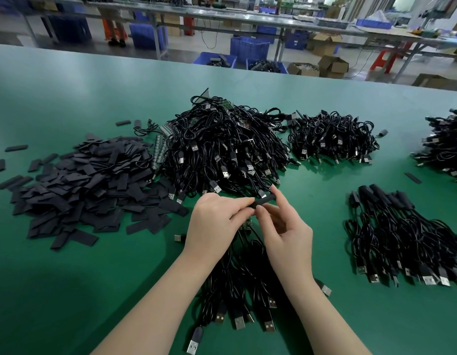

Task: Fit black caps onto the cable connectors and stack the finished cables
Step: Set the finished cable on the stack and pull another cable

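Near edge, centre: loose bundle of black USB cables (237,298) lies under both forearms, round glossy cords, metal USB-A plugs pointing near. Above it, left hand (212,224) and right hand (286,234) meet over the green table (68,290), a smooth matte mat. Both pinch one black cap (263,199), a short matte sleeve: left fingertips curled on its left end, right thumb and forefinger on its right end. Connector inside cap: cannot tell.

Right, mid-depth: stack of capped cables (401,234), cords laid parallel, capped ends far, plugs near; well apart from the hands, bare mat between.

Left, mid-depth: heap of flat rectangular black caps (86,185), strays scattered at its edges.

Just beyond the hands: large tangled pile of uncapped cables (227,149), touching the cap heap. Further right a smaller cable pile (334,137); another pile (445,144) cut by right frame edge.

Far: bare mat to table's far edge; benches and blue plastic crates (249,48) behind.
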{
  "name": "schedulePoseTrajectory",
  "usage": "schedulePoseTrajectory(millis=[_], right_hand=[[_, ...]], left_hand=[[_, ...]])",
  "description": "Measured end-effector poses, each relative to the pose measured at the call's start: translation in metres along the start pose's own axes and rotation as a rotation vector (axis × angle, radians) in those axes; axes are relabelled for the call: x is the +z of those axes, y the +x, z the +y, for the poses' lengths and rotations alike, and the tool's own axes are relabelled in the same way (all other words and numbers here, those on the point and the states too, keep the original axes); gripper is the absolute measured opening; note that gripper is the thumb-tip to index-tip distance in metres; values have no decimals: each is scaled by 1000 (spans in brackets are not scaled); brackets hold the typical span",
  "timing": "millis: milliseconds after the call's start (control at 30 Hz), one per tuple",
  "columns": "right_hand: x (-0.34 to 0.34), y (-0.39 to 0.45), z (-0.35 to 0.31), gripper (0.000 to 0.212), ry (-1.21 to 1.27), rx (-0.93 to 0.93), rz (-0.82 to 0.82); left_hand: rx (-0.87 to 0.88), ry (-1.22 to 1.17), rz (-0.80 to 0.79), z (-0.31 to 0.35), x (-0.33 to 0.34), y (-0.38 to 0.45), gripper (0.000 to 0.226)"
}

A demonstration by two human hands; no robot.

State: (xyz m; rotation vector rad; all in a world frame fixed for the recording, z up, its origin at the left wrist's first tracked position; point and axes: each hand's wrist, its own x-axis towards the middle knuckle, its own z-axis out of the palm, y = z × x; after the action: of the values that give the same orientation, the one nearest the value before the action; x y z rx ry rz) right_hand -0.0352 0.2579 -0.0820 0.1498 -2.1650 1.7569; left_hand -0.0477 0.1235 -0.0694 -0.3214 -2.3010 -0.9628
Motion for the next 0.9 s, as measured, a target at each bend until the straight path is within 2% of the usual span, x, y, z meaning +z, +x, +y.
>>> schedulePoseTrajectory(millis=[233,367,400,467,500,567,667,767,833,900], right_hand=[[-5,1,0,51,-60,21,-67],[-1,1,-1,66,-21,81,-78],[0,2,-1,61,-2,110,-88],[-1,4,-2,21,-22,112,-109],[-1,5,-3,11,-36,113,-117],[-3,4,-3,19,-14,122,-104],[-6,6,-5,25,82,144,-60],[-10,15,-11,21,433,263,14],[-21,29,-18,18,651,336,65],[-37,45,-21,18,702,365,153]], left_hand=[[132,64,-42,-5,1,0,16],[74,26,16,-2,3,1,18],[70,18,35,-1,3,2,18],[83,34,45,0,1,2,17],[94,51,36,0,1,1,17],[105,81,11,-1,1,2,18],[129,116,-12,-1,1,2,29],[156,153,-4,0,1,1,43],[96,103,22,1,0,0,43],[55,74,17,1,2,-1,41]])
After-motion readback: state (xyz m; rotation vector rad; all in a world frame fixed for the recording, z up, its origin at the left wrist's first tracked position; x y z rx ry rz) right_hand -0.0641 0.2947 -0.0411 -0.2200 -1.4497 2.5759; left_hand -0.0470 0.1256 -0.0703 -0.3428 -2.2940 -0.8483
